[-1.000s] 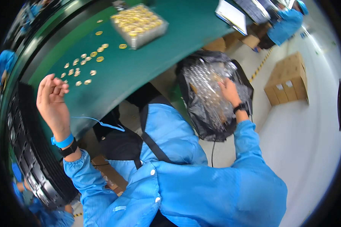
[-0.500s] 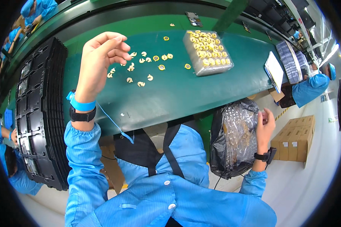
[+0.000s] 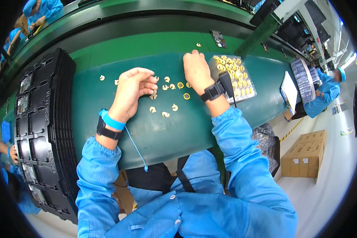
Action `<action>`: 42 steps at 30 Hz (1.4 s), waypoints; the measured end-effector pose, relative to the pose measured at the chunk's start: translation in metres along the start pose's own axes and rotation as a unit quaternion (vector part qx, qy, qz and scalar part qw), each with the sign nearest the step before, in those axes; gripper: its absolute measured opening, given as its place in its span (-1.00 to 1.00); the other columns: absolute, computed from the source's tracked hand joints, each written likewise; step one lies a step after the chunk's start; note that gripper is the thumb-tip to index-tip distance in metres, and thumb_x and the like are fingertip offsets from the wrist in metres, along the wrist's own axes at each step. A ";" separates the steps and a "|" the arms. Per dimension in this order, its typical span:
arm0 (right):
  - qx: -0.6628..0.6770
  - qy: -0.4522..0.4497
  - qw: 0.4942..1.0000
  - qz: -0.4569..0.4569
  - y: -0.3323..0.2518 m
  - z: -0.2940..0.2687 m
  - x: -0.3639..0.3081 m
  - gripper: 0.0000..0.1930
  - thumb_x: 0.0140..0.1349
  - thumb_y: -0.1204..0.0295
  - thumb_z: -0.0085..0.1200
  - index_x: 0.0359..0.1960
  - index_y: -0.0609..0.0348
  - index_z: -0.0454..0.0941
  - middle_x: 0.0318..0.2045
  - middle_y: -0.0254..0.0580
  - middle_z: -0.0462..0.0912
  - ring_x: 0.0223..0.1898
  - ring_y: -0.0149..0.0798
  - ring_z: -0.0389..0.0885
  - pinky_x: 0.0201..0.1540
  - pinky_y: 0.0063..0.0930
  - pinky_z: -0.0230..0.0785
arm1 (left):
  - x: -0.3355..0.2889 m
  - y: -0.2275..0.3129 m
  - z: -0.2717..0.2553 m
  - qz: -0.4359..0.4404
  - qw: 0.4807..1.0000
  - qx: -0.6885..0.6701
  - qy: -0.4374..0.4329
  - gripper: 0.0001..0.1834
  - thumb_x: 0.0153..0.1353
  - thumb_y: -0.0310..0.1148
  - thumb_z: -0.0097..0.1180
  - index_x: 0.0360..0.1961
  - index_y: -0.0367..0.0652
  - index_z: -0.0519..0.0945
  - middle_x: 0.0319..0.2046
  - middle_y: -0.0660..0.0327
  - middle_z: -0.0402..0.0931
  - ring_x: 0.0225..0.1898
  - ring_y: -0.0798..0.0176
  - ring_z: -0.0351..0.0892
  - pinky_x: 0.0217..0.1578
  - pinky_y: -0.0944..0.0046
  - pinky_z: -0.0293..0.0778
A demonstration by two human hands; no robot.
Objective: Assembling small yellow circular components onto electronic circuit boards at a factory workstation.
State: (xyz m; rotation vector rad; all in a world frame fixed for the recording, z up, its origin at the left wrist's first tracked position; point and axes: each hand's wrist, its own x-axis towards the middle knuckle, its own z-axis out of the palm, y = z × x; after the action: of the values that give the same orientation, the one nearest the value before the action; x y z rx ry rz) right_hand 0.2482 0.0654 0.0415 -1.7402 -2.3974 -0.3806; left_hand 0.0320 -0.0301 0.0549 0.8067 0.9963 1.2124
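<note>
A blue cord (image 3: 137,148) hangs slack from the left wristband (image 3: 113,123), presumably leaving the arm free. Over the green table (image 3: 178,137), I see the left hand (image 3: 130,93) with fingers curled together among loose pale pieces (image 3: 165,114); I cannot tell whether it pinches one. The right hand (image 3: 197,70) bends beside a clear tray (image 3: 250,94) whose yellow discs (image 3: 237,83) sit close-packed, likely to keep them orderly; its fingertips are hidden from me, so its grip is unclear. Beyond lies a dark flat part (image 3: 218,39).
</note>
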 end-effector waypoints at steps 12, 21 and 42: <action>0.515 0.041 0.851 -0.099 -0.012 -0.043 0.007 -0.91 0.22 0.60 0.25 -0.29 0.34 0.60 -0.41 -0.09 0.63 -0.32 -0.20 0.68 -0.27 -0.38 0.51 | -0.013 0.003 0.008 0.017 0.998 -0.016 -0.066 -0.70 0.51 -0.24 0.07 -0.13 -0.31 0.64 -0.31 0.09 0.71 -0.41 0.29 0.72 -0.39 0.38 0.61; 0.524 0.207 0.779 -0.274 -0.039 -0.034 -0.009 -0.86 0.16 0.64 0.33 -0.23 0.26 0.71 -0.30 -0.12 0.75 -0.30 -0.23 0.73 -0.27 -0.45 0.57 | -0.010 0.003 0.001 0.072 0.995 -0.065 -0.032 -0.73 0.50 -0.26 0.11 -0.22 -0.27 0.65 -0.39 0.18 0.66 -0.48 0.35 0.67 -0.45 0.40 0.56; 0.665 0.095 0.734 -0.101 -0.047 -0.031 -0.023 -0.90 0.22 0.61 0.27 -0.25 0.35 0.67 -0.35 -0.24 0.68 -0.36 -0.50 0.66 -0.43 -0.66 0.51 | -0.010 -0.005 0.018 0.230 0.964 0.119 0.058 -0.78 0.46 -0.43 0.15 -0.04 -0.41 0.67 -0.24 0.03 0.74 -0.34 0.23 0.77 -0.32 0.34 0.67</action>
State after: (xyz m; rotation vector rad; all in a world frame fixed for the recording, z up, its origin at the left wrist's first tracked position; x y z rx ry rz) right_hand 0.2101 0.0214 0.0598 -0.6814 -1.7448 0.9067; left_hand 0.0497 -0.0411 0.0587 1.2144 1.0983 1.5668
